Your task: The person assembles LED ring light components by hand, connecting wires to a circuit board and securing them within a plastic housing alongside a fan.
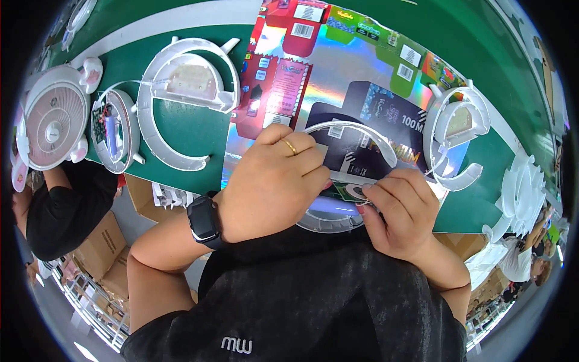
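Close to my body, a round white housing holds a lilac battery cell and a green circuit board. My left hand, with a ring and a black watch, is closed at the housing's left side; its fingertips touch the board's edge. My right hand pinches at the board's right end, where a thin wire shows by the fingertips. A round light-coloured part lies against those fingers. Beyond both hands arches a white curved strip of the same assembly.
Under the work lies a shiny printed cardboard sheet on the green table. White C-shaped frames stand on both sides. At left are an open housing and a fan. White parts are stacked right. Another person sits left.
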A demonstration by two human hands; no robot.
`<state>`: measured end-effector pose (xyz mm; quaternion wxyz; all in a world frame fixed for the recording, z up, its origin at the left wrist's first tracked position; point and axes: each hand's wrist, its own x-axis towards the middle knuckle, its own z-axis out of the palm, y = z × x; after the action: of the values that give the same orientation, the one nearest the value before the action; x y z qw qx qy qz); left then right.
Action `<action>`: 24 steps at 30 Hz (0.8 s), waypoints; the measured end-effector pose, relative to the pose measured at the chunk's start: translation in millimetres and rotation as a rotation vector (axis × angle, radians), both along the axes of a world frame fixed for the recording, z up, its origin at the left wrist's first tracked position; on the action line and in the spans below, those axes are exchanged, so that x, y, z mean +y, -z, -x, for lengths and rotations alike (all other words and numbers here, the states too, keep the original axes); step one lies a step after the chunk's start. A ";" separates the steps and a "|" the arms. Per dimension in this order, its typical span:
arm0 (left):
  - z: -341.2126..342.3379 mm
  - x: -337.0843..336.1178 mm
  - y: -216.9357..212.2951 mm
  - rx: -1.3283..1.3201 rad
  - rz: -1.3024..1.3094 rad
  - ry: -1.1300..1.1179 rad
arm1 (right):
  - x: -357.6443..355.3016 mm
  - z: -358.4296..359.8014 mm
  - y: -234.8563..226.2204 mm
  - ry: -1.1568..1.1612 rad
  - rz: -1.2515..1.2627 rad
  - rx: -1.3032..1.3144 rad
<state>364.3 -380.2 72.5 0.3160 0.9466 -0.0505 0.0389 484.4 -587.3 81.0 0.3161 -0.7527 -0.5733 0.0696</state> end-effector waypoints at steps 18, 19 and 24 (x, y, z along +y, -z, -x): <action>12.9 -12.7 37.8 -0.245 0.090 -0.133 | 5.3 3.2 10.0 -0.104 0.138 0.153; 12.5 -13.4 38.5 -0.254 0.091 -0.145 | 5.1 2.7 11.1 -0.117 0.123 0.149; 12.7 -13.6 39.0 -0.264 0.081 -0.167 | 2.9 1.6 10.1 -0.136 0.116 0.129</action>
<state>351.5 -393.8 33.6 0.3403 0.9206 -0.0111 0.1911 482.7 -584.4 70.8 0.3025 -0.7232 -0.5965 0.1722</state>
